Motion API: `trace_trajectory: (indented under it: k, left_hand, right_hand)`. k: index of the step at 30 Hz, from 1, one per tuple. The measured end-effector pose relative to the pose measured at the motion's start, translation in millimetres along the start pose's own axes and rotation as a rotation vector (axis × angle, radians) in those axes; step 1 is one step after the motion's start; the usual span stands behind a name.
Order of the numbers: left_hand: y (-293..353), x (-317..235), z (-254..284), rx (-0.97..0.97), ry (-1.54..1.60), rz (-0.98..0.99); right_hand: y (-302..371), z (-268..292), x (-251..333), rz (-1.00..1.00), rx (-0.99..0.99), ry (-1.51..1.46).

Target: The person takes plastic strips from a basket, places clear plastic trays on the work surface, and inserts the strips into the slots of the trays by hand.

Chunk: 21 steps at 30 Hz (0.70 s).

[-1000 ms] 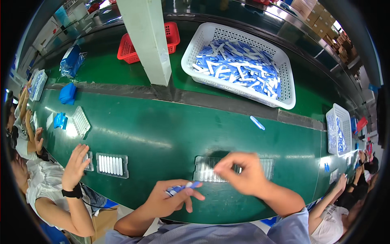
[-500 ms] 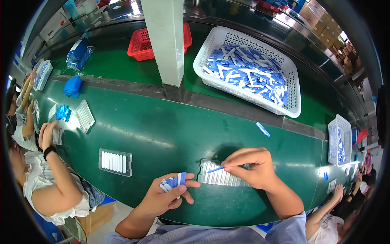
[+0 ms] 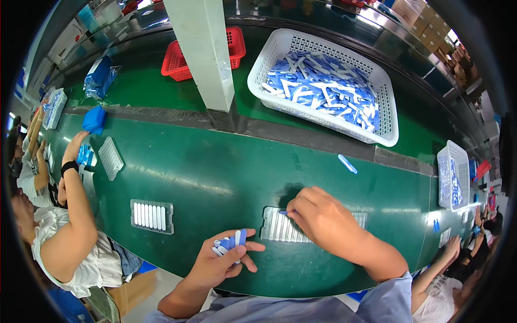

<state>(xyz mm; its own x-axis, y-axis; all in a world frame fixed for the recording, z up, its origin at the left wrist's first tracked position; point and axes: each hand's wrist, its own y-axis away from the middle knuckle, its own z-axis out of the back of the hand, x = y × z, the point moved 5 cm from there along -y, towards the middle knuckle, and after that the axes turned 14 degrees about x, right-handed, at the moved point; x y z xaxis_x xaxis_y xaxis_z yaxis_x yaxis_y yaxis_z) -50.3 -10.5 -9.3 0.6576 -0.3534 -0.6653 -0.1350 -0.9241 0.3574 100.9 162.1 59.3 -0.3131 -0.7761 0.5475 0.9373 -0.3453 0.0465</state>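
Observation:
My left hand (image 3: 221, 260) holds a bunch of small blue-and-white strips (image 3: 229, 244) with rounded ends, like mini nail files. Thumb and fingers are closed round them, and some fingertips stick out to the right. My right hand (image 3: 318, 215) pinches one blue strip (image 3: 284, 212) over the left end of a clear ribbed plastic tray (image 3: 273, 230). The hand covers the tray's middle, and most of the pinched strip is hidden. Further left lies a second clear tray (image 3: 168, 226) with several white strips (image 3: 151, 215) lined up in its slots.
Beyond the table's dark ledge stands a big white basket (image 3: 258, 86) heaped with strips. A loose strip (image 3: 347, 163) lies nearer. A post (image 3: 207, 59) rises before a red basket (image 3: 173, 63). To the left, a co-worker's arm (image 3: 75, 199) reaches toward a blue stack (image 3: 94, 119).
My right hand has come down and turned over the tray with its strip, now mostly hidden. My left hand has hardly moved. The co-worker's hand on the left has gone toward the blue stack.

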Motion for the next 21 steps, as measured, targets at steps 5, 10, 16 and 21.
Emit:
trace_trajectory:
  k: [5, 10, 16, 21]
  left_hand:
    - [-3.3, 2.1, 1.8, 0.086, 0.025, 0.008]
    - [-6.2, 5.6, 1.0, 0.095, 0.032, 0.040]
    - [-8.2, 7.3, 4.0, 0.119, 0.072, 0.040]
    - [-5.9, 7.0, 3.5, 0.121, 0.121, 0.007]
  right_hand:
    - [-1.0, 0.4, 3.2, 0.022, 0.045, -0.169]
    - [-16.9, 1.2, -17.1, -0.052, 0.310, -0.520]
    - [-27.3, -18.1, -13.0, -0.025, 0.418, -0.413]
    - [-33.2, -13.6, -6.6, -0.137, 0.411, -0.194]
